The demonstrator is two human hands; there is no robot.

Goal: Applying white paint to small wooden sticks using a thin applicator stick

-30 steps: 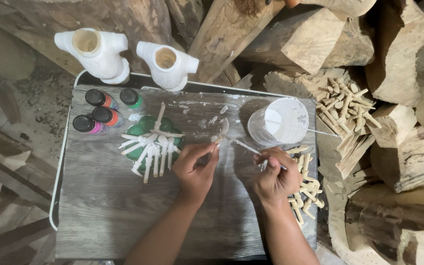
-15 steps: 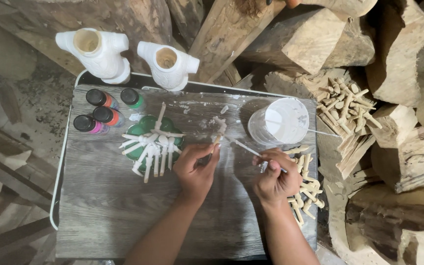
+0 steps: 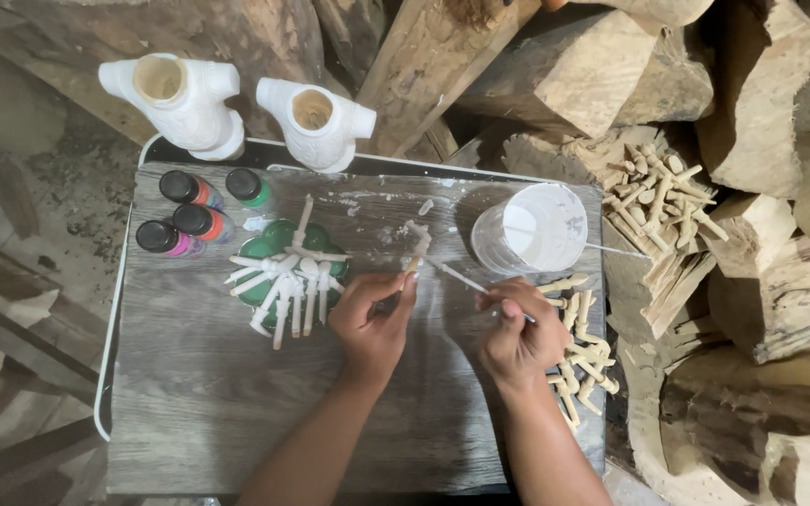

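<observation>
The grey wood-grain board [image 3: 189,412] lies bare along its near edge. White-painted pegs on a green dish [image 3: 283,281] crowd the middle, and a clear plastic tub [image 3: 532,230] blocks the far right corner.

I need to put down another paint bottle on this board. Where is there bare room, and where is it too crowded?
Free: the board's near-left part, below the paint bottles and green dish of painted pegs. Crowded: the back edge by the white cup, and the right edge, where unpainted pegs lie beside the right hand.
</observation>
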